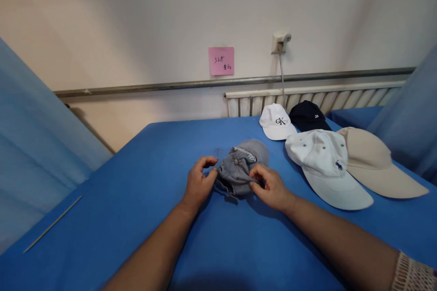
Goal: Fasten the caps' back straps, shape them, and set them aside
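A grey baseball cap (236, 170) lies crumpled on the blue-covered table in front of me. Its brim points away to the far right, and pale lettering shows on its front. The back opening and strap face me. My left hand (200, 181) is at the cap's left edge, thumb and forefinger curled around the cloth there; its other fingers are mostly hidden. On the opposite side, my right hand (269, 186) pinches the cap's right rear edge between thumb and fingers.
To the right sit a white cap with black letters (276, 120), a black cap (309, 116), a larger white cap (321, 157) and a beige long-brimmed cap (370, 157). A thin stick (53, 224) lies far left. Blue curtains (37, 145) hang beside the table (129, 218).
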`<action>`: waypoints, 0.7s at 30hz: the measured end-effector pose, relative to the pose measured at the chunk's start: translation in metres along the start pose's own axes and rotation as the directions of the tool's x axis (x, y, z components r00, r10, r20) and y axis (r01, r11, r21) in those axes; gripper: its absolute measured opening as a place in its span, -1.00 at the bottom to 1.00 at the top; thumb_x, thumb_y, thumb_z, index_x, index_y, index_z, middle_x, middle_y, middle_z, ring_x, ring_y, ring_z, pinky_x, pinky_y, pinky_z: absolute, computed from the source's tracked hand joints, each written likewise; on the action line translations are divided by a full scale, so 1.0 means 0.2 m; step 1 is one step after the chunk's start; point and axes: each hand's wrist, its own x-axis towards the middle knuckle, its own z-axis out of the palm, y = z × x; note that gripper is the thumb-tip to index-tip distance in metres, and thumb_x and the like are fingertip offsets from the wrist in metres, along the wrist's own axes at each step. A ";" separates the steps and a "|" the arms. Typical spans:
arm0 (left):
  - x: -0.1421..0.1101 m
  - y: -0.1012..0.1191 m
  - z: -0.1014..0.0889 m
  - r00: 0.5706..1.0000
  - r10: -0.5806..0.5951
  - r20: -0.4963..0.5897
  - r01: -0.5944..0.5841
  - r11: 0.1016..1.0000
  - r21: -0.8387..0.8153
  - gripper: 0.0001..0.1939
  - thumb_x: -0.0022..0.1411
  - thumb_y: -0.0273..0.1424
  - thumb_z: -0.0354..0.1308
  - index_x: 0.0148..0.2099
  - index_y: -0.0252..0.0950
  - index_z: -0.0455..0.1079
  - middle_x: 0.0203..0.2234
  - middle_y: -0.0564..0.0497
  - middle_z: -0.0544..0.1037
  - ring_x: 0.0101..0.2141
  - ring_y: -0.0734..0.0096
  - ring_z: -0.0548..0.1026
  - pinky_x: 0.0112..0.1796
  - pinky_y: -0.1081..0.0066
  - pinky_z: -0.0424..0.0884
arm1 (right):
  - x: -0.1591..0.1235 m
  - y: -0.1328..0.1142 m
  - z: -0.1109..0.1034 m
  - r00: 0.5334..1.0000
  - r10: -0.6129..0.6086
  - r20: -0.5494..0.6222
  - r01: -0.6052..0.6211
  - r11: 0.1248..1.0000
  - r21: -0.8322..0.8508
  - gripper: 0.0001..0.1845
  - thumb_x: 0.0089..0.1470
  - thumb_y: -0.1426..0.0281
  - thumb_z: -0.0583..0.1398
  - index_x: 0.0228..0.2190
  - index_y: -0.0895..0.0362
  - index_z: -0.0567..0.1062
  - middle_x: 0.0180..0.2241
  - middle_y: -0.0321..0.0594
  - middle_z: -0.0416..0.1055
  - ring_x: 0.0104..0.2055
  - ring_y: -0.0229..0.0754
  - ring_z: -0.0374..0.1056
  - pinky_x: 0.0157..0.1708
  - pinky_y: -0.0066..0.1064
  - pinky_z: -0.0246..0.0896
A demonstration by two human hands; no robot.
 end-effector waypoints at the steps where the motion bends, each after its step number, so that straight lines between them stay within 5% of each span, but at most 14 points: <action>1: 0.00 0.02 -0.01 0.999 0.038 0.010 -0.038 0.999 0.018 -0.84 0.14 -0.44 0.08 -0.20 -0.27 0.41 -0.24 -0.04 0.55 -0.20 0.31 0.50 -0.13 0.29 0.40 | -0.01 -0.01 0.00 0.999 -0.026 0.038 0.025 0.999 0.033 -0.87 -0.04 0.51 0.15 -0.38 0.07 0.34 -0.46 -0.33 0.29 -0.44 -0.25 0.23 -0.42 -0.43 0.13; 7: -0.05 0.12 -0.02 0.960 0.124 0.249 -0.148 0.986 0.079 -0.83 0.21 -0.39 0.10 -0.14 -0.25 0.43 -0.35 0.02 0.55 -0.37 0.40 0.48 -0.27 0.39 0.42 | -0.04 -0.11 0.02 0.956 -0.149 0.254 0.131 0.987 0.089 -0.87 -0.02 0.49 0.17 -0.41 0.05 0.31 -0.45 -0.33 0.29 -0.42 -0.25 0.23 -0.41 -0.43 0.13; 12: -0.07 0.07 0.05 0.857 0.118 0.501 -0.219 0.965 0.146 -0.72 0.14 -0.47 0.17 -0.07 -0.22 0.42 -0.21 -0.03 0.56 -0.21 0.29 0.50 -0.17 0.33 0.40 | -0.06 -0.13 0.03 0.909 -0.168 0.382 0.141 0.985 0.097 -0.91 0.02 0.46 0.18 -0.43 0.07 0.32 -0.48 -0.36 0.30 -0.46 -0.28 0.21 -0.43 -0.45 0.12; 15: -0.07 0.06 0.09 0.803 0.116 0.585 -0.281 0.939 0.199 -0.77 0.12 -0.46 0.20 -0.13 -0.22 0.46 -0.21 -0.05 0.57 -0.18 0.21 0.49 -0.16 0.29 0.38 | -0.05 -0.10 0.04 0.939 -0.142 0.313 0.106 0.986 0.127 -0.91 0.12 0.41 0.13 -0.44 0.08 0.35 -0.49 -0.34 0.32 -0.45 -0.28 0.23 -0.40 -0.45 0.15; 21: -0.07 0.09 0.12 0.801 0.093 0.592 -0.284 0.928 0.240 -0.91 0.10 -0.49 0.14 -0.31 -0.24 0.43 -0.37 -0.03 0.55 -0.34 0.29 0.48 -0.33 0.39 0.34 | -0.02 -0.01 0.04 0.999 0.018 0.026 -0.021 0.990 0.139 -0.79 0.21 0.31 0.08 -0.44 0.10 0.38 -0.51 -0.32 0.34 -0.45 -0.26 0.27 -0.40 -0.44 0.19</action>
